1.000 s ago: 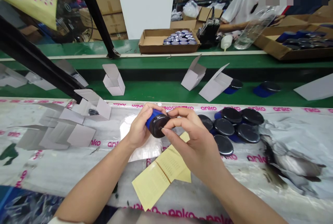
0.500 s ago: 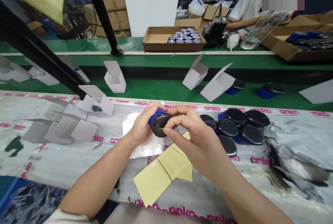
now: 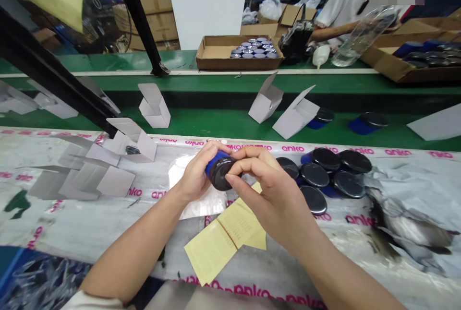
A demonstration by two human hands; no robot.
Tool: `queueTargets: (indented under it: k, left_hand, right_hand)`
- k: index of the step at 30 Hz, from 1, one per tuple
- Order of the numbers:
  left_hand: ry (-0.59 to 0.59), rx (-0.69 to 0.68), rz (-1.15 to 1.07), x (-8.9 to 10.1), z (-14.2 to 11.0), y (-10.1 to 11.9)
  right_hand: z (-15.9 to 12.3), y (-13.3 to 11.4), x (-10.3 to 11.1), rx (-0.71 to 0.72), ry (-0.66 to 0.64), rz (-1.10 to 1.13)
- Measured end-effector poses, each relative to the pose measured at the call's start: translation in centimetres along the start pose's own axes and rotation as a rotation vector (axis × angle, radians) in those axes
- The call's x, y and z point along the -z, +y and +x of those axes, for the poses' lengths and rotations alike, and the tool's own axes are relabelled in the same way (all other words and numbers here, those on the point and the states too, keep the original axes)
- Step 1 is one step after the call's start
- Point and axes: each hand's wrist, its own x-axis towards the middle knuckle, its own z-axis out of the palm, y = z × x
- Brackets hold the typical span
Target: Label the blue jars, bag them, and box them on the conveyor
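Note:
My left hand is wrapped round a blue jar with a black lid, which is tilted so that the lid faces me. My right hand has thumb and forefinger pinched together at the lid's right side. Whether a thin piece is between those fingertips cannot be made out. Below the jar lie a white plastic bag and a bundle of yellow printed slips with a band round it. To the right of my right hand stand several blue jars with black lids, grouped closely.
Open white boxes cluster at left on the plastic-covered table. A green belt carries more white boxes and blue jars. Beyond it are a cardboard tray of jars and a co-worker's arm. Crumpled plastic lies at right.
The boxes and jars on the green belt have shifted slightly left. My right fingertips have moved very little on the lid, and my left hand keeps its hold.

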Motion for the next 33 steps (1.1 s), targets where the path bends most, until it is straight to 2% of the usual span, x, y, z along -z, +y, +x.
queueTargets:
  k: [6, 11, 13, 15, 16, 19, 20, 22, 23, 24, 26, 27, 28, 30, 33]
  left_hand:
    - [-0.06, -0.018, -0.002, 0.4, -0.1, -0.2]
    - [-0.085, -0.051, 0.138, 1.0, -0.3, -0.7]
    - [-0.093, -0.024, 0.141, 0.9, -0.3, -0.8]
    - [-0.099, 0.026, 0.055, 0.5, -0.2, -0.9]
    - [-0.092, 0.051, -0.005, 0.3, -0.2, -1.0]
    - [-0.032, 0.11, -0.105, -0.6, 0.1, -0.7]
    - [-0.027, 0.133, -0.079, -0.7, 0.3, -0.3]
    - [0.002, 0.119, 0.085, -0.4, 1.1, 1.2]
    - [0.051, 0.067, 0.221, 0.2, 1.9, 2.3]
    - [0.164, -0.047, 0.392, 0.9, 2.9, 3.4]
    - [0.549, -0.344, 0.778, 3.0, 5.6, 5.7]
    - [0.696, -0.39, 0.962, 4.2, 7.1, 6.6]
    - [0.819, -0.345, 1.117, 5.4, 8.5, 7.2]
    - [0.956, -0.112, 1.29, 7.3, 10.8, 7.8]
    - [0.963, -0.005, 1.312, 8.6, 12.6, 7.5]
  right_hand:
    - [-0.1, 0.6, -0.5, -0.003, 0.042, 0.112]
    - [0.9, 2.5, 0.3, -0.249, 0.0, 0.596]
    - [1.2, 3.4, 0.7, -0.319, -0.018, 0.659]
    - [1.2, 4.2, 0.7, -0.288, 0.002, 0.62]
    - [1.2, 4.5, 0.6, -0.229, 0.009, 0.558]
    - [1.0, 4.8, 0.2, 0.043, -0.068, 0.238]
    - [0.9, 4.7, 0.1, 0.098, -0.087, 0.135]
    - [1.0, 4.6, 0.2, 0.114, -0.044, 0.034]
    - [1.0, 4.6, 0.3, 0.092, 0.004, 0.032]
    - [1.0, 4.6, 0.5, 0.064, 0.05, 0.049]
    - [0.9, 4.8, 0.8, 0.036, 0.1, 0.099]
    - [0.8, 5.0, 1.1, 0.032, 0.112, 0.116]
    - [0.6, 5.2, 1.3, 0.031, 0.12, 0.12]
    - [0.5, 5.6, 1.7, 0.031, 0.141, 0.099]
    - [0.4, 6.3, 2.3, 0.007, 0.173, 0.068]
